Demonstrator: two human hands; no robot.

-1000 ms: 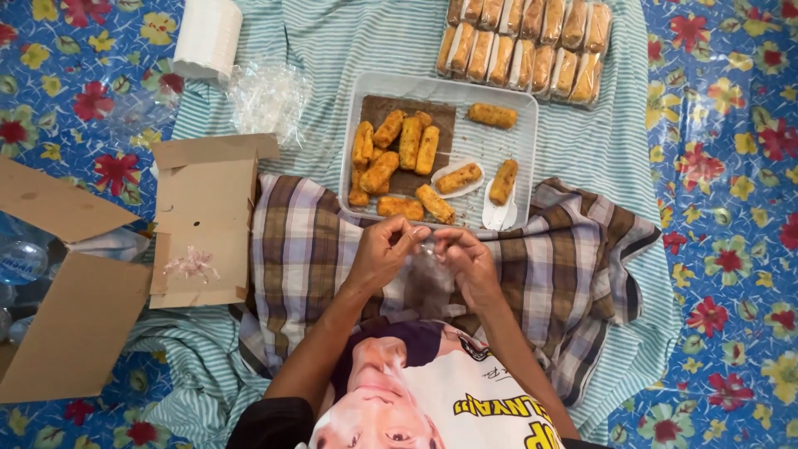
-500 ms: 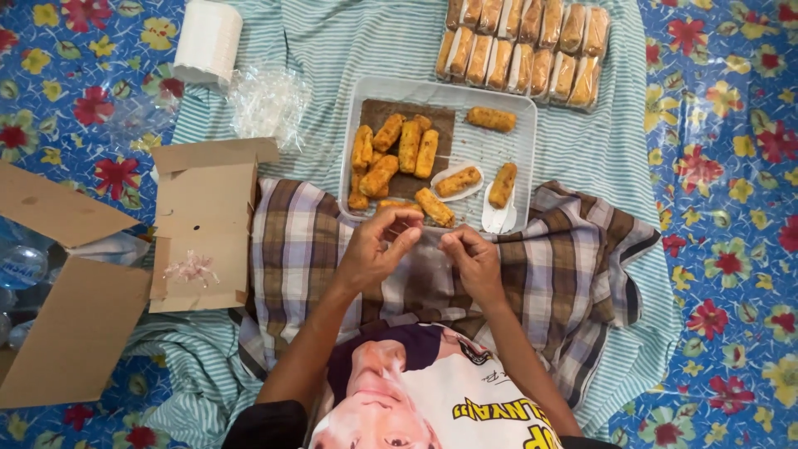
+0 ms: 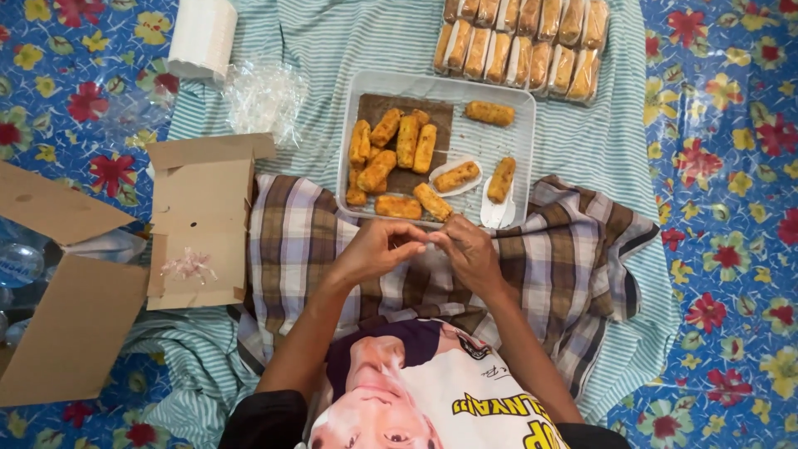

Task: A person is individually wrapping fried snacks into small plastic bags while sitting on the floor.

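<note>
An open brown cardboard box lies at far left, with a smaller flat cardboard box beside it (flaps spread). At the top, clear-wrapped golden rolls lie in rows beyond the grey tray. Crumpled clear wrappers sit left of the tray.

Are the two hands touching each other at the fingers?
Touching. The head view shows the left hand and the right hand meeting at their fingertips, with no gap visible, just below the tray of fried rolls.

Bare forearms, white printed shirt with yellow lettering, dark sleeve edge, plaid wrap
</note>
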